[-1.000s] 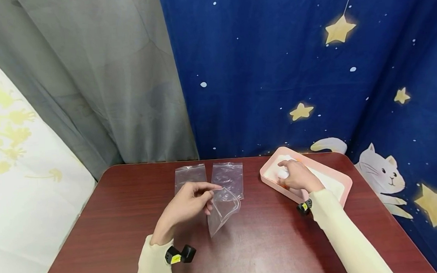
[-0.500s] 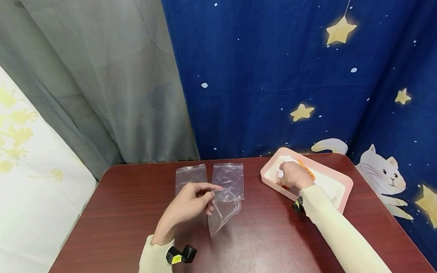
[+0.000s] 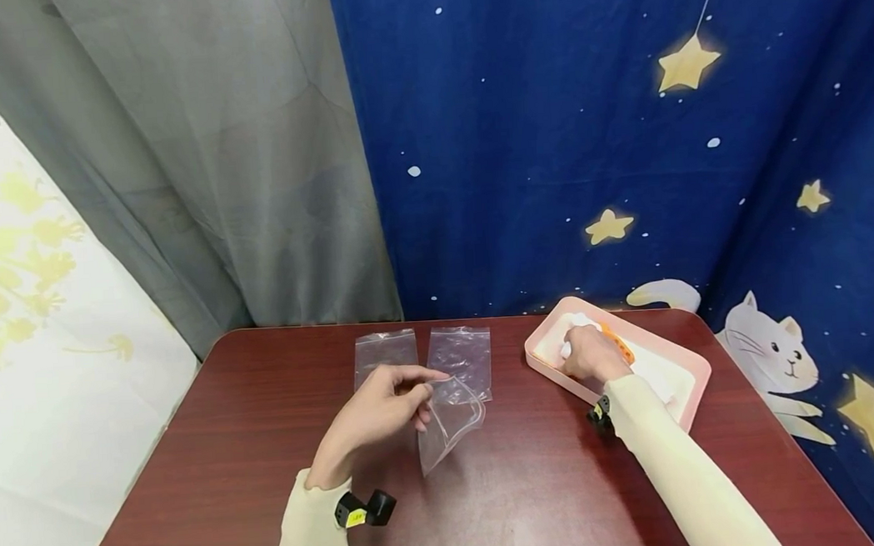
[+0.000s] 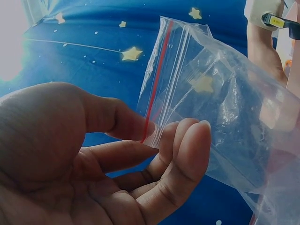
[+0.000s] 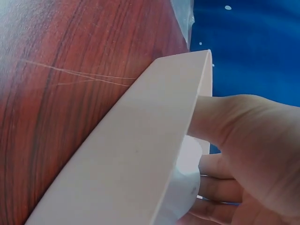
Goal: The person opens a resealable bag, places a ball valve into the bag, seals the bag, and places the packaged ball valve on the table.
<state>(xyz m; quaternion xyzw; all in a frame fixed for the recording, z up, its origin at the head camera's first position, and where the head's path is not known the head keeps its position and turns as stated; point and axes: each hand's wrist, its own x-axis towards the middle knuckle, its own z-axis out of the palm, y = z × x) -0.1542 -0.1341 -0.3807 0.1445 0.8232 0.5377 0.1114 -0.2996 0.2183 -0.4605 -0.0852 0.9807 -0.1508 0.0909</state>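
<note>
Bag (image 3: 452, 418): thin clear plastic, glossy (its creases catch the light) | white object (image 5: 183, 197): smooth | tray (image 5: 126, 140): smooth, matt, looks plastic | counter (image 3: 510, 486): wood-grained, soft sheen | curtains (image 3: 519, 134): matt cloth

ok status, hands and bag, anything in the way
Left fingers pinching clear bag. Right fingers inside pink tray by white item, grip unclear. Nothing visibly blocking.

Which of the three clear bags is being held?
The front bag, pinched by the left grip; the other two bags lie on the table behind it.
</note>
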